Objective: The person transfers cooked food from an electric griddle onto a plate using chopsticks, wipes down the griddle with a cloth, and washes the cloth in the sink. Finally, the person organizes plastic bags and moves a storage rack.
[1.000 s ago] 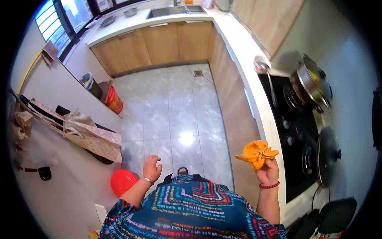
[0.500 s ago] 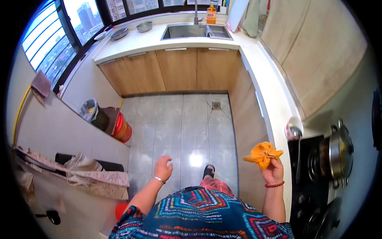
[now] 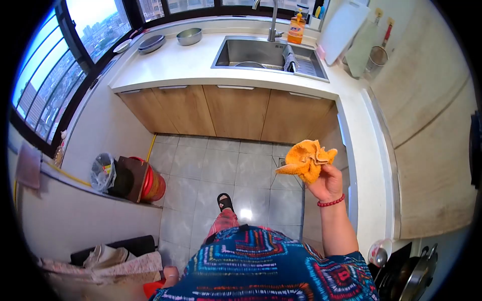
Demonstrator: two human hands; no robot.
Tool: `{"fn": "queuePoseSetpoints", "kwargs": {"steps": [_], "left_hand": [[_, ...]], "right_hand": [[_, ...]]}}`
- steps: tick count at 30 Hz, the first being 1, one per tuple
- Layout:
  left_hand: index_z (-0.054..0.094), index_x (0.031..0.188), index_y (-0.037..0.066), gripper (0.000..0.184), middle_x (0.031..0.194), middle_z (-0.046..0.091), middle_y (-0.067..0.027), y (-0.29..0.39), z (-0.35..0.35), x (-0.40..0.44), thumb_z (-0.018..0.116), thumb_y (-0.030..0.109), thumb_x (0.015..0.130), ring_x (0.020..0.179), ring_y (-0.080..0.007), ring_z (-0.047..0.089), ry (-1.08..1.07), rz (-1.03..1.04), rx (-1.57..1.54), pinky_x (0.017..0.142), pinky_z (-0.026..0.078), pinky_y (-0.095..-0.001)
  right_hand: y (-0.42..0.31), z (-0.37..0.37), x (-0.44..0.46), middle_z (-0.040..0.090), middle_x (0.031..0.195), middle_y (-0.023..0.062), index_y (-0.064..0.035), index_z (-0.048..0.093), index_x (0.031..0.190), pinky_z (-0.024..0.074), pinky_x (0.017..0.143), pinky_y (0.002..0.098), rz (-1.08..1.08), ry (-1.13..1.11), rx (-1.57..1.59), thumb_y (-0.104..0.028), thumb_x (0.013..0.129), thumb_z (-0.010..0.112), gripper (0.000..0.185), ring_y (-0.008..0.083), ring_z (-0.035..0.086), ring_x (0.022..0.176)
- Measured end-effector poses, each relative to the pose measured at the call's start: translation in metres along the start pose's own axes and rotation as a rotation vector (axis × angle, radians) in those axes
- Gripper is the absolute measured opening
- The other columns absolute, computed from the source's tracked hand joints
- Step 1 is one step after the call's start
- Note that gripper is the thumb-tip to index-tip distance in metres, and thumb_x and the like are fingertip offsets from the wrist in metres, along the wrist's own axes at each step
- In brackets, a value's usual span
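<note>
My right hand (image 3: 327,183), with a red bead bracelet at the wrist, grips a crumpled orange cloth (image 3: 307,161) between thumb and fingers. The cloth is held up in front of me, over the floor beside the right-hand cabinets. Of my left arm only a small part shows low in the view, beside my shirt and near something red; the fingers of my left hand cannot be made out.
Ahead, a steel sink (image 3: 251,54) with a faucet (image 3: 273,25) is set in the white counter (image 3: 165,67). An orange soap bottle (image 3: 296,27) stands behind it. A bin (image 3: 103,173) and red bucket (image 3: 153,185) are at left; a pot (image 3: 419,273) is at lower right.
The view has moved forward, so the sink is nearer and the stove has slipped to the lower right. My right hand has risen with the cloth. My left hand has dropped low.
</note>
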State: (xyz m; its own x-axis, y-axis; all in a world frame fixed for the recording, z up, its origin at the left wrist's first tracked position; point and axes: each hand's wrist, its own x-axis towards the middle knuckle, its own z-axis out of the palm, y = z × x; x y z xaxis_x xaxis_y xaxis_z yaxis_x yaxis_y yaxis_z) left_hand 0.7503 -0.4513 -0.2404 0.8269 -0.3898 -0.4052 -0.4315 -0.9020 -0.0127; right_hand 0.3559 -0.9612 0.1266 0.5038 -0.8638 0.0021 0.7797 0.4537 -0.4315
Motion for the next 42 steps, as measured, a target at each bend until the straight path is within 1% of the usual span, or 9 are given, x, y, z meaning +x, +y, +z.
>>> {"fn": "queuePoseSetpoints", "kwargs": {"steps": [2, 3, 5, 9, 19, 24, 28, 35, 42], "left_hand": [[0.058, 0.068, 0.0, 0.014, 0.075, 0.058, -0.0192, 0.024, 0.001, 0.075, 0.048, 0.01, 0.065, 0.073, -0.0325, 0.056, -0.13, 0.59, 0.577, 0.066, 0.044, -0.0377], [0.058, 0.068, 0.0, 0.014, 0.076, 0.058, -0.0192, 0.044, -0.014, 0.123, 0.048, 0.009, 0.066, 0.074, -0.0326, 0.056, -0.154, 0.599, 0.37, 0.066, 0.044, -0.0378], [0.058, 0.069, -0.001, 0.015, 0.074, 0.058, -0.0188, 0.199, -0.154, 0.11, 0.048, 0.01, 0.068, 0.073, -0.0336, 0.055, 0.101, 0.001, -0.346, 0.065, 0.043, -0.0372], [0.054, 0.077, 0.0, 0.014, 0.072, 0.055, -0.0168, 0.356, -0.268, 0.204, 0.054, 0.011, 0.068, 0.069, -0.0291, 0.053, 0.292, 0.533, -0.624, 0.064, 0.042, -0.0347], [0.052, 0.087, 0.002, 0.019, 0.09, 0.054, -0.007, 0.666, -0.428, 0.213, 0.053, 0.001, 0.068, 0.08, -0.0162, 0.05, 0.323, 1.046, -0.996, 0.071, 0.041, -0.025], [0.052, 0.09, 0.002, 0.022, 0.092, 0.053, -0.0082, 0.723, -0.449, 0.231, 0.051, -0.002, 0.068, 0.082, -0.0168, 0.05, 0.327, 1.025, -1.013, 0.073, 0.04, -0.0259], [0.051, 0.092, 0.002, 0.024, 0.091, 0.054, -0.0077, 0.771, -0.466, 0.252, 0.051, -0.002, 0.069, 0.081, -0.0155, 0.051, 0.342, 0.992, -1.031, 0.073, 0.041, -0.0255], [0.048, 0.098, 0.0, 0.022, 0.096, 0.052, -0.0064, 0.872, -0.457, 0.312, 0.049, 0.002, 0.076, 0.087, -0.0125, 0.051, -0.08, 0.797, -1.262, 0.076, 0.041, -0.0236], [0.045, 0.096, 0.007, 0.024, 0.078, 0.049, -0.0018, 0.956, -0.416, 0.36, 0.052, 0.009, 0.074, 0.067, -0.0121, 0.048, -0.519, 0.237, -1.482, 0.057, 0.041, -0.0253]], "right_hand": [[0.003, -0.005, 0.043, 0.046, 0.113, 0.0115, -0.0011, 0.043, 0.11, 0.029, 0.094, 0.041, -0.021, -0.001, -0.023, -0.009, 0.069, 0.054, 0.044, 0.0262, 0.042, 0.107], [0.003, -0.007, 0.062, 0.046, 0.113, 0.0117, -0.0013, 0.043, 0.111, 0.0286, 0.094, 0.0415, -0.023, 0.023, 0.016, -0.009, 0.068, 0.053, 0.044, 0.0266, 0.042, 0.107], [-0.003, -0.008, 0.1, 0.046, 0.113, 0.0119, -0.0014, 0.043, 0.111, 0.0282, 0.094, 0.0419, -0.019, 0.059, 0.046, -0.009, 0.068, 0.053, 0.044, 0.027, 0.041, 0.107], [-0.015, -0.004, 0.172, 0.044, 0.115, 0.0116, -0.0045, 0.042, 0.113, 0.0296, 0.092, 0.0417, -0.107, 0.145, 0.044, -0.011, 0.069, 0.049, 0.046, 0.0267, 0.039, 0.109], [-0.081, -0.051, 0.417, 0.039, 0.119, 0.0114, -0.0029, 0.033, 0.12, 0.0285, 0.093, 0.0392, -0.133, -0.011, -0.254, 0.001, 0.067, 0.043, 0.055, 0.0248, 0.037, 0.111], [-0.081, -0.075, 0.529, 0.041, 0.117, 0.0126, -0.0011, 0.03, 0.122, 0.0295, 0.091, 0.0293, 0.04, 0.101, -1.057, 0.009, 0.061, 0.039, 0.063, 0.0204, 0.038, 0.109], [-0.085, -0.1, 0.577, 0.043, 0.116, 0.0121, -0.0006, 0.032, 0.121, 0.0298, 0.091, 0.0279, 0.13, 0.151, -1.066, 0.01, 0.06, 0.04, 0.062, 0.0201, 0.039, 0.108], [-0.06, -0.175, 0.616, 0.055, 0.099, 0.0104, -0.0038, 0.051, 0.105, 0.0399, 0.08, 0.0251, 0.174, 0.154, -1.413, 0.002, 0.067, 0.05, 0.038, 0.0172, 0.052, 0.09], [-0.024, -0.205, 0.66, 0.058, 0.094, 0.0113, -0.0045, 0.053, 0.103, 0.0415, 0.075, 0.0255, 0.369, 0.217, -1.662, -0.013, 0.07, 0.056, 0.034, 0.0185, 0.055, 0.084]]}}
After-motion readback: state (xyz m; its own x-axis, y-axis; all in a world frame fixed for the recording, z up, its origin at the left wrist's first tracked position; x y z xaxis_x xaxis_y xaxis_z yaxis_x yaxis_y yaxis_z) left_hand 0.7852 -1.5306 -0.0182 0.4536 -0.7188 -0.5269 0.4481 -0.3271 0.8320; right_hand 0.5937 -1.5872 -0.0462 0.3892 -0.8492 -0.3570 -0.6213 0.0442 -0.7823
